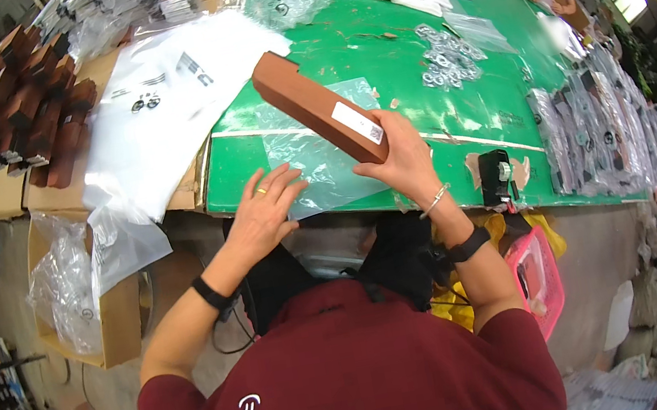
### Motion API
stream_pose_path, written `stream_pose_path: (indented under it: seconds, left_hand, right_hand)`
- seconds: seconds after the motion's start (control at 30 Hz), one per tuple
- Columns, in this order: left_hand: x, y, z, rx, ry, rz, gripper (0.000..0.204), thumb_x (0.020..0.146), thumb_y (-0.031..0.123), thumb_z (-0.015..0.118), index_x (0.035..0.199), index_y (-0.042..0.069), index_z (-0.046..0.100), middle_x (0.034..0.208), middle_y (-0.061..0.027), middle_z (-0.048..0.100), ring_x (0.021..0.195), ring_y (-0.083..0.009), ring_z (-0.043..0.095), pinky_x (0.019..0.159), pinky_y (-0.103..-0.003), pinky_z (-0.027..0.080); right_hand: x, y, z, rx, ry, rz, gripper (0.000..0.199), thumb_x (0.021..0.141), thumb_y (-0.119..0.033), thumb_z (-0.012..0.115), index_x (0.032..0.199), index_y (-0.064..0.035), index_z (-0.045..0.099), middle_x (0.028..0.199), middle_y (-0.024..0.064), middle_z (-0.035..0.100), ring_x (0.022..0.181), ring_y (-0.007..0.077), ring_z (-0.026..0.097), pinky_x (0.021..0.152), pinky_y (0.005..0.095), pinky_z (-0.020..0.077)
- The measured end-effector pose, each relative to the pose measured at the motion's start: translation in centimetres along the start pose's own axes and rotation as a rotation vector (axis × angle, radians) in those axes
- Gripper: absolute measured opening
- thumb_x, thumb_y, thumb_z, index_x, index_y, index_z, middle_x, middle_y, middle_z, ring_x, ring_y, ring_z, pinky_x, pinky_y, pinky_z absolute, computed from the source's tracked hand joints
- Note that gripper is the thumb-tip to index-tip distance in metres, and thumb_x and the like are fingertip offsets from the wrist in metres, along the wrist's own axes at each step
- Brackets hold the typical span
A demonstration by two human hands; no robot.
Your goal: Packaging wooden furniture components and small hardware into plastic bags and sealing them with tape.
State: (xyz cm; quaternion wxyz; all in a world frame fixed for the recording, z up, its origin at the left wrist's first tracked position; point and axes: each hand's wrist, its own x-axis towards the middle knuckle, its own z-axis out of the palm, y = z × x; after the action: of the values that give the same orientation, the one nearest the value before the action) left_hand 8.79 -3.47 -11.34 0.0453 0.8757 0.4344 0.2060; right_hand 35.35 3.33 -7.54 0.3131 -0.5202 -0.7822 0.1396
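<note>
The right hand (408, 159) grips a brown bar (310, 105) by its labelled end, above a clear bag (333, 180) on the green table (451, 109). The left hand (264, 207), fingers spread, perhaps touches the bag.

A long brown block and a clear bag

The block (311, 108) is long and red-brown, with flat sides and a small step at its far end. A white sticker (356, 122) with black print is on it, close to the near end. The right hand (407, 155) holds that near end, and the block slants over the bag — its far end points up and to the left. The bag (331, 177) is thin, see-through and a bit crinkled. It lies flat on the green table (239, 163) — right by the near edge.
</note>
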Motion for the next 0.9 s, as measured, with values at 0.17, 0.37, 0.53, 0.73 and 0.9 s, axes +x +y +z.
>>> stream_pose_path:
  seconds: [0.17, 0.37, 0.53, 0.73, 0.9]
  left_hand:
    - [-0.1, -0.4, 3.8, -0.194, 0.123, -0.113, 0.046, 0.072, 0.003, 0.074, 0.115, 0.008, 0.060, 0.121, -0.0075, 0.060, 0.110, -0.0305, 0.057, 0.093, -0.042, 0.047]
    - [0.5, -0.2, 4.4, -0.256, 0.089, -0.096, 0.017, 0.080, 0.005, 0.070, 0.096, 0.006, 0.063, 0.108, -0.0064, 0.064, 0.100, -0.0295, 0.060, 0.082, -0.040, 0.051]
    - [3.4, -0.3, 2.9, -0.329, 0.182, -0.094, 0.011, 0.085, 0.012, 0.068, 0.091, 0.005, 0.063, 0.097, -0.0085, 0.065, 0.096, -0.0304, 0.060, 0.081, -0.042, 0.050]
    - [11.8, -5.2, 6.5, -0.149, 0.062, -0.152, 0.016, 0.081, 0.015, 0.073, 0.092, 0.006, 0.068, 0.096, -0.0127, 0.066, 0.095, -0.0336, 0.061, 0.080, -0.045, 0.051]
    - [9.1, -9.1, 6.4, -0.178, 0.634, -0.489, 0.023, 0.080, 0.010, 0.071, 0.103, 0.009, 0.069, 0.098, -0.0117, 0.066, 0.094, -0.0333, 0.062, 0.083, -0.044, 0.050]
  right_hand:
    - [0.9, 0.8, 4.4, -0.137, -0.134, -0.070, 0.079, 0.056, -0.030, 0.092, 0.123, -0.0073, 0.056, 0.105, 0.0115, 0.059, 0.101, 0.0320, 0.059, 0.085, 0.0428, 0.0478]
    - [1.3, 3.1, 5.3, -0.135, -0.227, -0.134, 0.082, 0.057, -0.036, 0.091, 0.124, -0.0069, 0.056, 0.109, 0.0127, 0.059, 0.106, 0.0330, 0.057, 0.087, 0.0437, 0.0456]
    - [1.9, 1.6, -0.5, 0.139, -0.125, -0.040, 0.082, 0.063, -0.035, 0.091, 0.129, -0.0030, 0.053, 0.115, 0.0118, 0.060, 0.109, 0.0280, 0.059, 0.094, 0.0381, 0.0460]
    - [1.3, 0.6, -2.1, 0.305, -0.110, 0.062, 0.087, 0.064, -0.035, 0.091, 0.134, -0.0008, 0.051, 0.118, 0.0101, 0.058, 0.110, 0.0231, 0.057, 0.098, 0.0348, 0.0437]
    - [0.4, -0.3, 0.0, 0.121, -0.087, 0.035, 0.076, 0.060, -0.029, 0.090, 0.124, -0.0057, 0.056, 0.114, 0.0133, 0.061, 0.109, 0.0349, 0.059, 0.090, 0.0440, 0.0475]
